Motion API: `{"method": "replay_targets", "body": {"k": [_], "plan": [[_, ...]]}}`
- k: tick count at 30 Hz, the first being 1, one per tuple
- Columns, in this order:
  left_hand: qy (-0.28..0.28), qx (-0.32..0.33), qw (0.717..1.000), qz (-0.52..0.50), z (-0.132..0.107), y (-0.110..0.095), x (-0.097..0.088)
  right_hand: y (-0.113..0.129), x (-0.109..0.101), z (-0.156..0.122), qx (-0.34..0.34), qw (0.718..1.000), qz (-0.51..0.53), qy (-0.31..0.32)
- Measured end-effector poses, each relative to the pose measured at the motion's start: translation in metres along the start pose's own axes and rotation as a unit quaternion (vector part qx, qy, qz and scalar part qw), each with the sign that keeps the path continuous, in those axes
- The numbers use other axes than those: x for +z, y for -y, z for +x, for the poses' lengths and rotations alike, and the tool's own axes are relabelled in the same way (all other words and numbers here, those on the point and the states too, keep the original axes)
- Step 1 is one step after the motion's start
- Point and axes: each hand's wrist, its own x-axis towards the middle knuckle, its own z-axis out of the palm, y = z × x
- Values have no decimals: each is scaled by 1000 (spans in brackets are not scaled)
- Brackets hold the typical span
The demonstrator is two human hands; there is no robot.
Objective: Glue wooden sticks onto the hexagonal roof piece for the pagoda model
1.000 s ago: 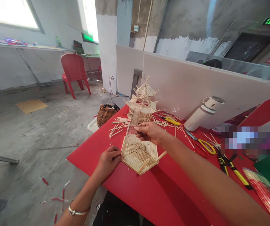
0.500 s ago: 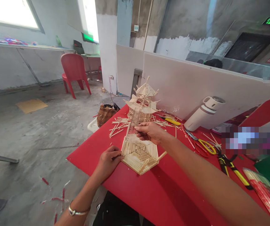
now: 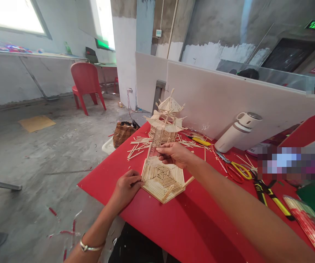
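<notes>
A hexagonal panel of thin wooden sticks [image 3: 164, 179], laid in concentric rings, lies on the red table. My left hand [image 3: 128, 184] is closed at its left corner, thumb and finger pinching the edge. Over the far part of the panel, my right hand [image 3: 172, 155] is closed in a pinch on a clear ruler [image 3: 157, 137], which leans away from me toward the stick pagoda; the fingertips partly hide the grip. Short sticks rise from the panel's near and right corners. Behind stands the pagoda [image 3: 171, 106], built of sticks with tiered roofs.
Loose sticks [image 3: 138, 146] lie beside the pagoda. To the right are a yellow cutter [image 3: 201, 141], scissors [image 3: 241, 171], pliers [image 3: 278, 204], a white flask [image 3: 235, 133] and a packet of sticks [image 3: 311, 223]. A white partition [image 3: 214, 95] stands behind the table.
My right hand has shifted very slightly to the left, and the ruler's lower end with it. My left hand and the panel stay in place.
</notes>
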Motion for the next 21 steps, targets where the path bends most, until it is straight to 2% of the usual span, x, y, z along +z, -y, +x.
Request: {"method": "replay_targets", "body": {"k": [21], "plan": [[-4,-1,1000,-2,-1,2,1,1,1,2,4,1000,10,1]]}}
